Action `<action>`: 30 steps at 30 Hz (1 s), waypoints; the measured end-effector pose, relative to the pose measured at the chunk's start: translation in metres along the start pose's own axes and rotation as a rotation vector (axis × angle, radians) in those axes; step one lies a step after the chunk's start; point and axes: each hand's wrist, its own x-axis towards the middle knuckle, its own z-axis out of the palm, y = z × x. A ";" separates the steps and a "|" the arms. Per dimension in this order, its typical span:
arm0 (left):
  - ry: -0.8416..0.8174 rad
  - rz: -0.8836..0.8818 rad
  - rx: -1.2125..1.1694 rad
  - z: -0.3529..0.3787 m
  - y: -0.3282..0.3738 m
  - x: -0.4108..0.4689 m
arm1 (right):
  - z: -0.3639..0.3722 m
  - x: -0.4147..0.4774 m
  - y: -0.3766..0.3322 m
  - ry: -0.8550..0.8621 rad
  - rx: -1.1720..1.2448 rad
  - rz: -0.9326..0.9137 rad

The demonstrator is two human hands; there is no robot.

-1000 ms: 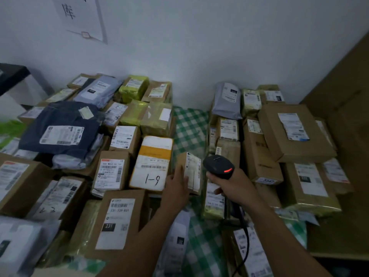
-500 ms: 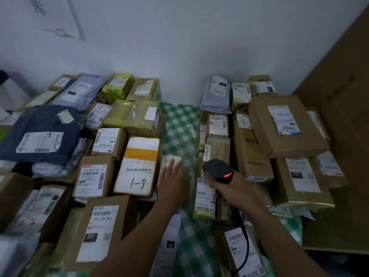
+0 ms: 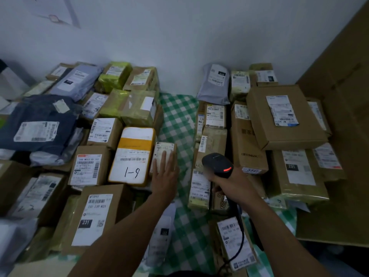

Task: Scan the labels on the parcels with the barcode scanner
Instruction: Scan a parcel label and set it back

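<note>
A green-and-white checked cloth covers the supporting surface. Its exposed strip runs along the centre line from the far edge at the wall toward the near edge, and a smaller patch shows toward the near right corner. A plain white wall bounds the far edge and carries a sheet of paper at upper left, print too blurred to read. A large brown cardboard panel rises along the right edge.

Black barcode scanner, red light lit, upright in my right hand; small label-up parcel flat under my left hand, beside yellow-banded parcel marked 1-9
</note>
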 end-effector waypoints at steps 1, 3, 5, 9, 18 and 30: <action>-0.001 0.002 -0.070 -0.010 0.007 -0.005 | -0.002 0.000 0.002 -0.003 0.004 0.003; 0.082 0.026 -0.271 -0.028 0.024 -0.021 | -0.007 -0.002 0.005 -0.008 0.001 0.012; 0.086 -0.056 -0.543 -0.030 0.045 -0.044 | -0.013 -0.005 0.009 0.008 0.026 0.015; -0.224 -0.406 -1.036 -0.003 0.079 -0.066 | -0.023 -0.010 0.019 0.054 0.042 -0.002; -0.413 -0.711 -1.382 0.004 0.079 -0.088 | -0.010 -0.018 0.037 0.003 0.046 0.017; -0.358 -0.685 -1.583 -0.062 0.025 -0.156 | 0.048 -0.044 0.041 0.159 -0.022 0.018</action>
